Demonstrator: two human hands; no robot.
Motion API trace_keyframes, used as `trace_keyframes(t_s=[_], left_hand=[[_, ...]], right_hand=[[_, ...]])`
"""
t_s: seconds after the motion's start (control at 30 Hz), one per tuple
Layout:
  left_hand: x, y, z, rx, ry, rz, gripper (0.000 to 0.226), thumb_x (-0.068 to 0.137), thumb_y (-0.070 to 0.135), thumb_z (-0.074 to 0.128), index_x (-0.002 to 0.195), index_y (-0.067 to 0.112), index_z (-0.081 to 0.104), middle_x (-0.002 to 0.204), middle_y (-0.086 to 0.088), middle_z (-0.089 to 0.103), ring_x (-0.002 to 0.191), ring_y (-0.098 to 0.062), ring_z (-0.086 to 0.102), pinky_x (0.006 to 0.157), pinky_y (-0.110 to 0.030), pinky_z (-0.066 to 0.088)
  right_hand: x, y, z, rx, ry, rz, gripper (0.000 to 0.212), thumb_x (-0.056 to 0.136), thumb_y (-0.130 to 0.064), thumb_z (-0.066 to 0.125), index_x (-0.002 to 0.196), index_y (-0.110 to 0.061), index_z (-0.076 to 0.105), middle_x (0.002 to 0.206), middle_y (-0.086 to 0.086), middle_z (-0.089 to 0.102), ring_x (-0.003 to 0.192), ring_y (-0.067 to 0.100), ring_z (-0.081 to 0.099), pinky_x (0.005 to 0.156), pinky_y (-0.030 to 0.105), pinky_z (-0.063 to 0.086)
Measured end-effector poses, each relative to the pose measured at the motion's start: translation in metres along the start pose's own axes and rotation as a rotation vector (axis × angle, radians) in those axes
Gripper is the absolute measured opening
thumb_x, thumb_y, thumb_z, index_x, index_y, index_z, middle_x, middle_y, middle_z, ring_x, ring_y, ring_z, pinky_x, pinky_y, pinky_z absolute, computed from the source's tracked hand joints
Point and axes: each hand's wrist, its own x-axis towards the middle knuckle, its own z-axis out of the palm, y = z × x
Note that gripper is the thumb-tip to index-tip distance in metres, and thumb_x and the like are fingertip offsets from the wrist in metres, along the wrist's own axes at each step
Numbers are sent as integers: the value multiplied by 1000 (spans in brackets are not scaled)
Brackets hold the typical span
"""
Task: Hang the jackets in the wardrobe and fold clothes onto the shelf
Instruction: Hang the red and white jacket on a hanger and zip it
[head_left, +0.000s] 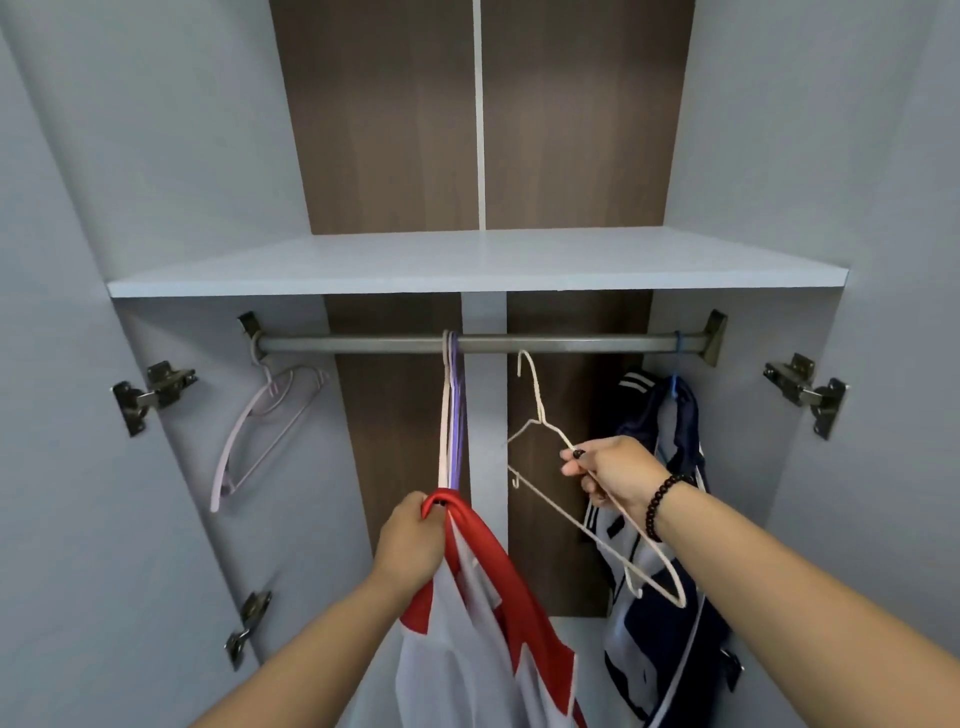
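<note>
My left hand (413, 540) grips the red collar of a red and white jacket (488, 623), which hangs down from it below the rail. My right hand (613, 475) pinches a white wire hanger (540, 415) by its shoulder wire; the hook points up, just under the metal rail (571, 344), not on it. A navy and white jacket (660, 571) hangs on a blue hanger at the rail's right end, behind my right hand. The pale shelf (467, 265) above the rail holds nothing.
Purple and pink hangers (453, 410) hang bare at the rail's middle, just above my left hand. A pink hanger (270, 426) hangs at the left end. Both wardrobe doors stand open, with metal hinges (153, 392) on each side.
</note>
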Motion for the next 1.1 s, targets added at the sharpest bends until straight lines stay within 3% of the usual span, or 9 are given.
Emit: trace_keyframes(t_s=[0.2, 0.3, 0.4, 0.5, 0.57, 0.73, 0.83, 0.97, 1.1], left_hand=[[-9, -4, -15, 170, -51, -1, 37, 95, 21, 54, 58, 17, 52, 58, -1, 54, 56, -16, 54, 52, -24, 39], [-26, -9, -40, 277, -88, -2, 32, 91, 32, 62, 64, 13, 65, 63, -3, 63, 62, -18, 63, 57, -23, 50], [-50, -22, -78, 279, -34, -16, 33, 82, 39, 70, 63, 13, 71, 60, -1, 67, 59, -16, 65, 54, -23, 52], [-74, -41, -122, 181, 70, -83, 37, 78, 38, 73, 50, 15, 65, 48, 2, 62, 51, -15, 63, 46, -20, 45], [-87, -50, -152, 124, 140, -124, 37, 79, 36, 73, 51, 14, 64, 51, -2, 64, 54, -19, 63, 52, -26, 52], [-115, -67, -218, 92, 196, -154, 31, 84, 37, 70, 61, 17, 67, 61, -4, 66, 56, -15, 61, 46, -21, 42], [-131, -74, -246, 56, 198, -159, 24, 84, 37, 71, 69, 19, 70, 68, -3, 69, 62, -18, 66, 50, -21, 46], [-144, -75, -273, -1, 224, -174, 22, 80, 31, 73, 67, 12, 72, 71, -7, 71, 68, -23, 67, 65, -32, 55], [-160, -77, -292, -77, 290, -190, 22, 81, 26, 72, 67, 9, 67, 65, -10, 62, 60, -24, 56, 61, -30, 48]], right_hand=[[-64, 15, -11, -490, -54, -121, 29, 93, 8, 33, 81, -8, 56, 67, 4, 49, 51, 13, 44, 41, 16, 35], [-99, 14, -11, -727, 28, -253, 26, 95, 0, 38, 80, -14, 55, 70, -3, 48, 58, 5, 43, 43, 8, 35], [-136, 15, -2, -798, 93, -353, 27, 96, -16, 47, 69, -16, 54, 65, -5, 50, 57, 5, 45, 46, 12, 34], [-171, 16, 12, -843, 170, -428, 38, 93, -37, 50, 60, -17, 50, 53, -3, 52, 53, 13, 51, 51, 27, 39], [-194, 16, 20, -838, 215, -482, 46, 93, -42, 48, 54, -18, 42, 46, -5, 47, 49, 14, 48, 48, 28, 34], [-245, 10, 35, -859, 249, -592, 51, 92, -47, 43, 52, -17, 39, 42, -5, 43, 45, 16, 46, 47, 28, 33], [-269, 8, 49, -848, 233, -649, 50, 91, -48, 43, 53, -16, 40, 43, -3, 44, 46, 17, 46, 47, 31, 38], [-292, 5, 66, -928, 235, -713, 49, 92, -50, 42, 59, -15, 48, 49, 1, 51, 47, 19, 49, 47, 31, 40], [-307, -7, 65, -919, 213, -792, 45, 93, -46, 46, 57, -18, 49, 47, -3, 48, 43, 14, 44, 44, 24, 33]])
